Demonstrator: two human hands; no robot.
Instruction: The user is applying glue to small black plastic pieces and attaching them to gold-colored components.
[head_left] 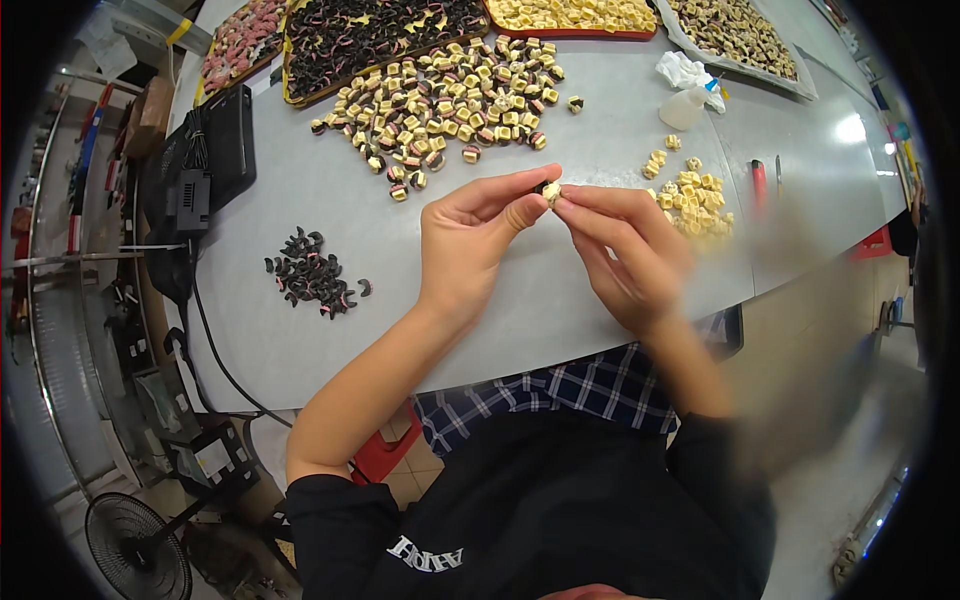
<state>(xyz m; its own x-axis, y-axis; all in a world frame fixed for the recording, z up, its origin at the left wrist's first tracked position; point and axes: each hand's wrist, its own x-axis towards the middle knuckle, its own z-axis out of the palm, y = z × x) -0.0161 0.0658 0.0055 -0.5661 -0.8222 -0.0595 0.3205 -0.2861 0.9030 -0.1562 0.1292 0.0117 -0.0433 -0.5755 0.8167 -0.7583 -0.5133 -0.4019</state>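
Over the middle of the table, my left hand [468, 235] and my right hand [632, 240] meet fingertip to fingertip. Between them they pinch a small cream-and-black piece [551, 192], partly covered by the fingers. Left of my left forearm lies a loose heap of small black curved pieces [312, 272], a few showing pink. Just beyond my right hand is a heap of small cream blocky pieces [697, 200]. Farther back spreads a large pile of joined cream, black and pink pieces [450, 95].
Along the far side stand a tray of black and pink pieces [375, 35], an orange-rimmed tray of cream pieces [575, 15] and a lined tray of mixed pieces [735, 45]. A squeeze bottle [683, 108], white tissue [688, 72] and red-handled tool [759, 182] lie right; a black device [228, 145] sits left.
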